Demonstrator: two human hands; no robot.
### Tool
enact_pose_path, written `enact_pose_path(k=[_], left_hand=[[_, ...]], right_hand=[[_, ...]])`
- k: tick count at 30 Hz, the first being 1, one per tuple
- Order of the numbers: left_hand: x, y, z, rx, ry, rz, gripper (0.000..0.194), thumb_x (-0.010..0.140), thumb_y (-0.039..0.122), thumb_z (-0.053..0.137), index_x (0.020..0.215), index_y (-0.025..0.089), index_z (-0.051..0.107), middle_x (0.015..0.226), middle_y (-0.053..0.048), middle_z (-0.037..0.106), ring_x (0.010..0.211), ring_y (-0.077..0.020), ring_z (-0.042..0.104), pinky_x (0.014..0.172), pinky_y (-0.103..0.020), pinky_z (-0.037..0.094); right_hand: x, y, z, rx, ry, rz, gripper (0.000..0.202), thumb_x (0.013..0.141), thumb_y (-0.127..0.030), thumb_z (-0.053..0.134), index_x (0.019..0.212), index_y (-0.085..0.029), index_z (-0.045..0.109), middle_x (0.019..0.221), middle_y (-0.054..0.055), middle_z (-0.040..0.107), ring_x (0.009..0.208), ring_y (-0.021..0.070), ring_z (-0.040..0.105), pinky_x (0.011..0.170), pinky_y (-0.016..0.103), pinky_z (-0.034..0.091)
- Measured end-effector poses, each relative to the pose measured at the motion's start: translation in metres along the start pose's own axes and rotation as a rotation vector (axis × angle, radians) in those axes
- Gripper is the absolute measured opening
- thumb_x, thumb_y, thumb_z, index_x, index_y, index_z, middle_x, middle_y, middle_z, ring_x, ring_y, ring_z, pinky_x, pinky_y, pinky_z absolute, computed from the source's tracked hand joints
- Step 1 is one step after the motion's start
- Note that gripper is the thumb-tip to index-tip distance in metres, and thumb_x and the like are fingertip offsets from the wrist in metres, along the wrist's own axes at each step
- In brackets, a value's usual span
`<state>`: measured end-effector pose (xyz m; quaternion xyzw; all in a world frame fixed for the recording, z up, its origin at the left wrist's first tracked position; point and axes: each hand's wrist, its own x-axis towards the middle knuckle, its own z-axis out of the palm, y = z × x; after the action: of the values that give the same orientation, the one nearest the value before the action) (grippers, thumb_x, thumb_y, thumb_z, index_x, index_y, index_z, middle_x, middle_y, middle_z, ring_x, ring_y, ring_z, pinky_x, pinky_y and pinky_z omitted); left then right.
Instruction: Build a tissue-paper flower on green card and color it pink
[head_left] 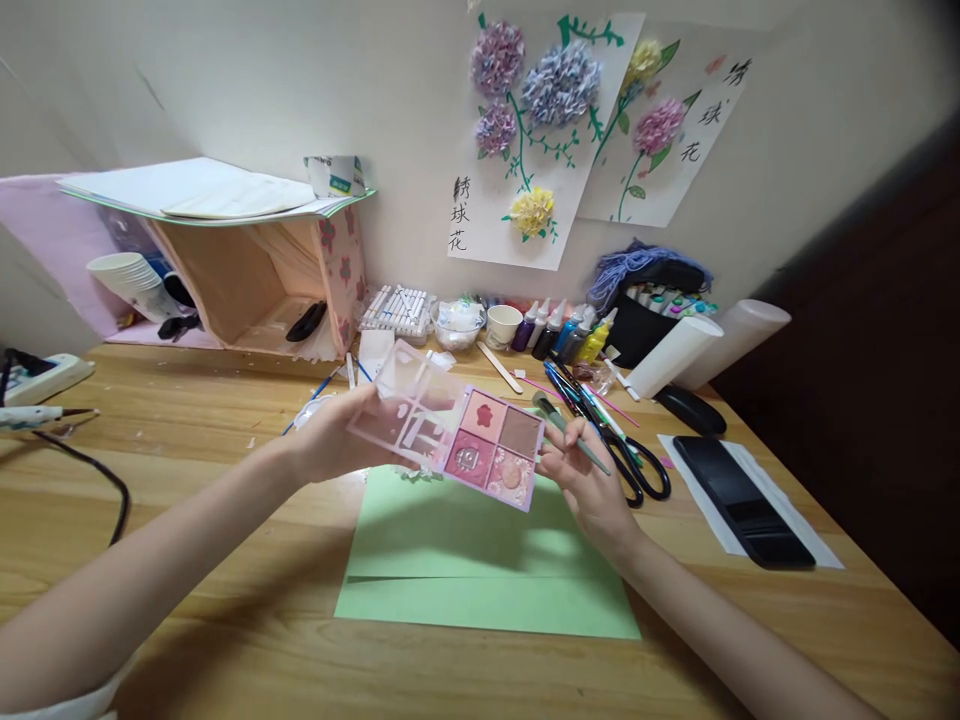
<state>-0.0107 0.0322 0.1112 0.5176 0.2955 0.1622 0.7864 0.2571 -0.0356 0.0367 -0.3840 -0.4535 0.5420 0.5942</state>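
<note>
The left hand (334, 430) is holding the palette (495, 450) by its clear lid (409, 410), which is standing open, and is tilting the four pans toward the viewer. The right hand (592, 485) is gripping a brush (553, 413) in its fingers, bristles pointing up and to the left; its fingertips are sitting at the palette's right side, but whether they are touching it I cannot tell. The palette is hanging above the far part of the green paper (487, 602), which is lying toward the near edge of the worktop (225, 620). Scissors (619, 441) are lying just beyond the right hand, among pens. Nearer the worktop's right edge, a phone (742, 500) is resting on a white sheet (821, 548). Along the far edge, markers (395, 312), a cup (504, 327) and paint bottles (562, 330) are standing in a row, with a wooden stick (499, 367) lying in front. An open box (346, 270) is standing toward the far left corner, and a cord (97, 465) is curving near the left edge.
</note>
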Motion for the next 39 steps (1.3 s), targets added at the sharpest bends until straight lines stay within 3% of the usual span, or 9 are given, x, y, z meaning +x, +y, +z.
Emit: enact_pose_path(k=[7,12,16,18,21,24,28,34,39], left_hand=[[-0.049,-0.026,-0.033,-0.1,0.124,0.118,0.065,0.07,0.027,0.016,0.129,0.008,0.037,0.108,-0.005,0.062,0.113,-0.024,0.048,0.098,-0.037,0.031],[-0.08,-0.041,-0.072,0.026,0.313,0.063,0.075,0.061,0.023,0.012,0.132,0.008,0.031,0.098,-0.002,0.064,0.11,-0.0226,0.05,0.092,-0.033,0.032],[-0.107,-0.057,-0.103,0.02,0.431,-0.004,0.079,0.057,0.023,0.01,0.132,0.008,0.032,0.084,0.001,0.065,0.101,-0.0206,0.055,0.089,-0.031,0.034],[-0.118,-0.065,-0.116,-0.012,0.4,-0.029,0.079,0.057,0.022,0.008,0.131,0.007,0.034,0.079,0.002,0.064,0.098,-0.0211,0.057,0.089,-0.033,0.034],[-0.126,-0.073,-0.129,-0.097,0.276,-0.077,0.074,0.06,0.026,0.018,0.128,0.006,0.038,0.079,-0.002,0.065,0.095,-0.0244,0.06,0.088,-0.037,0.037],[-0.126,-0.076,-0.135,-0.158,0.224,-0.113,0.069,0.061,0.031,0.034,0.125,0.008,0.043,0.087,-0.009,0.067,0.089,-0.0275,0.063,0.087,-0.041,0.04],[-0.122,-0.076,-0.138,-0.188,0.223,-0.137,0.067,0.062,0.031,0.037,0.125,0.008,0.044,0.094,-0.012,0.067,0.091,-0.0302,0.062,0.087,-0.043,0.041],[-0.123,-0.079,-0.142,-0.14,0.206,-0.145,0.064,0.064,0.028,0.041,0.125,0.008,0.046,0.097,-0.012,0.067,0.098,-0.032,0.06,0.088,-0.042,0.041],[-0.122,-0.086,-0.149,-0.141,0.154,-0.121,0.066,0.064,0.025,0.045,0.128,0.008,0.043,0.107,-0.011,0.065,0.096,-0.0295,0.062,0.089,-0.041,0.043]], right_hand=[[0.01,-0.015,0.024,-0.205,-0.053,0.002,0.031,0.084,-0.037,0.06,0.076,-0.022,0.034,0.122,0.01,0.062,0.092,0.0208,0.068,0.072,0.035,0.057],[0.024,-0.018,0.046,-0.205,-0.081,-0.125,0.03,0.091,-0.042,0.047,0.07,-0.021,0.041,0.098,0.008,0.073,0.08,0.0221,0.071,0.064,0.035,0.056],[0.032,-0.013,0.059,-0.152,-0.16,-0.226,0.039,0.093,-0.052,0.031,0.092,-0.023,0.058,0.076,0.005,0.074,0.06,0.0194,0.067,0.055,0.033,0.052],[0.035,-0.009,0.065,-0.161,-0.191,-0.263,0.048,0.091,-0.058,0.03,0.107,-0.024,0.06,0.067,0.004,0.071,0.055,0.0187,0.064,0.051,0.032,0.05],[0.039,-0.003,0.074,-0.216,-0.221,-0.283,0.049,0.091,-0.056,0.033,0.109,-0.022,0.063,0.066,0.004,0.066,0.056,0.0181,0.061,0.051,0.033,0.049],[0.04,0.003,0.084,-0.376,-0.27,-0.253,0.028,0.09,-0.039,0.049,0.104,-0.022,0.065,0.072,0.005,0.066,0.062,0.0178,0.062,0.056,0.032,0.051],[0.037,0.008,0.097,-0.529,-0.326,-0.259,0.013,0.083,-0.025,0.063,0.095,-0.025,0.065,0.076,0.003,0.064,0.064,0.0159,0.062,0.054,0.027,0.051],[0.034,0.016,0.109,-0.636,-0.392,-0.327,0.01,0.088,-0.02,0.054,0.095,-0.025,0.06,0.081,0.003,0.061,0.068,0.0147,0.061,0.061,0.026,0.051],[0.033,0.021,0.116,-0.76,-0.559,-0.487,0.015,0.087,-0.015,0.053,0.099,-0.022,0.058,0.084,0.004,0.065,0.075,0.0162,0.063,0.065,0.026,0.051]])
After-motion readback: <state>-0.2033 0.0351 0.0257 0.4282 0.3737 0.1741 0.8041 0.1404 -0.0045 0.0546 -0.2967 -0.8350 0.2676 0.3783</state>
